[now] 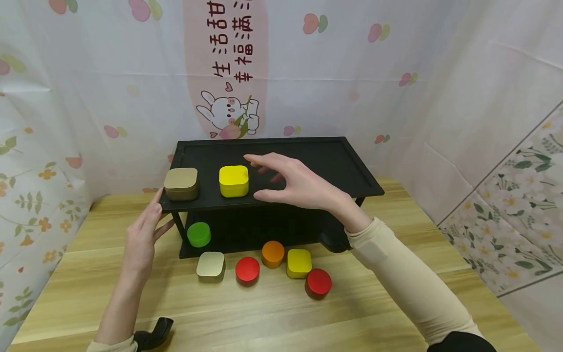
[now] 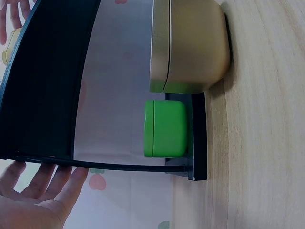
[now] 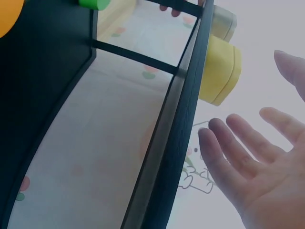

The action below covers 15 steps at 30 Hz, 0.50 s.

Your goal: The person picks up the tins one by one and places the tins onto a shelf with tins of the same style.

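A black two-tier rack [image 1: 281, 156] stands on the table. On its top shelf are a gold square tin [image 1: 182, 185] at the left front corner and a yellow square tin [image 1: 234, 181] beside it. My left hand [image 1: 142, 234] touches the left end of the top shelf with extended fingers, as the left wrist view [image 2: 43, 195] confirms. Just right of the yellow tin my right hand [image 1: 299, 180] hovers above the shelf, thumb and fingers spread, holding nothing. A green round tin [image 1: 199, 234] sits on the lower shelf at the left.
In front of the rack lie a pale gold square tin [image 1: 210, 265], a red round tin [image 1: 247, 270], an orange round tin [image 1: 273, 254], another yellow square tin [image 1: 299, 263] and a second red round tin [image 1: 318, 283]. A patterned curtain [image 1: 110, 98] hangs behind.
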Each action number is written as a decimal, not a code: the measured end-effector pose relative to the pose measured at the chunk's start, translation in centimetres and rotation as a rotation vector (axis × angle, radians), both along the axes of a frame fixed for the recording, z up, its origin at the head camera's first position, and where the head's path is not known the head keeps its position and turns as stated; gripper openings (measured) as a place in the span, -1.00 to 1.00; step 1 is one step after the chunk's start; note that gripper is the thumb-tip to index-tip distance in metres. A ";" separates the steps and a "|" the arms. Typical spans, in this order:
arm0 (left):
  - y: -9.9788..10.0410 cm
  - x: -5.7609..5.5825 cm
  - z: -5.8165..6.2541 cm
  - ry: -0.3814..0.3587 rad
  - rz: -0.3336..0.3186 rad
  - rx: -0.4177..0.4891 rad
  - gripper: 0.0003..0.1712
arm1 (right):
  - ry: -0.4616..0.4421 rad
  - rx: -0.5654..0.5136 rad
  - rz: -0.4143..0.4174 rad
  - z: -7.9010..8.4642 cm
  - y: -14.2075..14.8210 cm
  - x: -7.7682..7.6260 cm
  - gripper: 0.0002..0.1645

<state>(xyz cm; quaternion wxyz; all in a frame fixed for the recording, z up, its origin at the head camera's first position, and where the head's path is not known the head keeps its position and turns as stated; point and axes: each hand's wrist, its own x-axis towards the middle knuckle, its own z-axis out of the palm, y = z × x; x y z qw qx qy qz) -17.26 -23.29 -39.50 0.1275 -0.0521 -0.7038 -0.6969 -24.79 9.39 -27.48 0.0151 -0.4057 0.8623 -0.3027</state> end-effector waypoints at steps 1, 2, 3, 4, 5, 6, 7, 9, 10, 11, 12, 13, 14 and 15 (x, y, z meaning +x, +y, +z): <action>0.0 0.0 0.0 0.000 0.000 -0.003 -0.44 | 0.008 -0.007 -0.003 -0.1 0.1 0.2 -0.10; 0.0 0.0 0.0 0.000 0.000 -0.007 -0.44 | 0.017 -0.011 -0.005 -0.1 0.3 0.3 -0.11; 0.0 0.0 0.0 -0.001 0.002 -0.007 -0.44 | 0.023 -0.018 -0.008 -0.2 0.4 0.5 -0.12; 0.0 0.0 0.0 -0.002 0.002 -0.010 -0.44 | 0.029 -0.025 -0.010 -0.3 0.5 0.7 -0.12; 0.0 0.0 0.0 -0.003 0.003 -0.009 -0.43 | 0.036 -0.032 -0.012 -0.3 0.7 0.8 -0.13; 0.0 0.0 0.0 -0.004 0.004 -0.011 -0.43 | 0.043 -0.037 -0.015 -0.4 0.8 1.0 -0.14; 0.0 0.0 0.0 -0.005 0.005 -0.010 -0.43 | 0.048 -0.041 -0.018 -0.4 1.0 1.2 -0.14; 0.0 0.0 0.0 -0.006 0.004 -0.006 -0.43 | 0.056 -0.051 -0.025 -0.6 1.3 1.5 -0.15; 0.0 0.0 0.0 -0.005 0.003 -0.004 -0.43 | 0.061 -0.056 -0.028 -0.6 1.4 1.7 -0.16; 0.0 0.0 -0.1 -0.004 0.002 -0.003 -0.43 | 0.066 -0.060 -0.032 -0.7 1.6 1.8 -0.16; 0.0 0.0 -0.1 -0.004 0.002 -0.002 -0.43 | 0.072 -0.065 -0.035 -0.8 1.7 1.9 -0.17; 0.0 0.0 -0.1 -0.003 0.001 -0.002 -0.43 | 0.077 -0.070 -0.039 -0.9 1.9 2.1 -0.18; 0.1 0.0 -0.1 -0.002 0.001 -0.001 -0.43 | 0.083 -0.074 -0.042 -1.0 2.1 2.2 -0.19; 0.1 0.0 -0.1 -0.002 0.002 -0.001 -0.43 | 0.088 -0.077 -0.044 -1.0 2.2 2.3 -0.21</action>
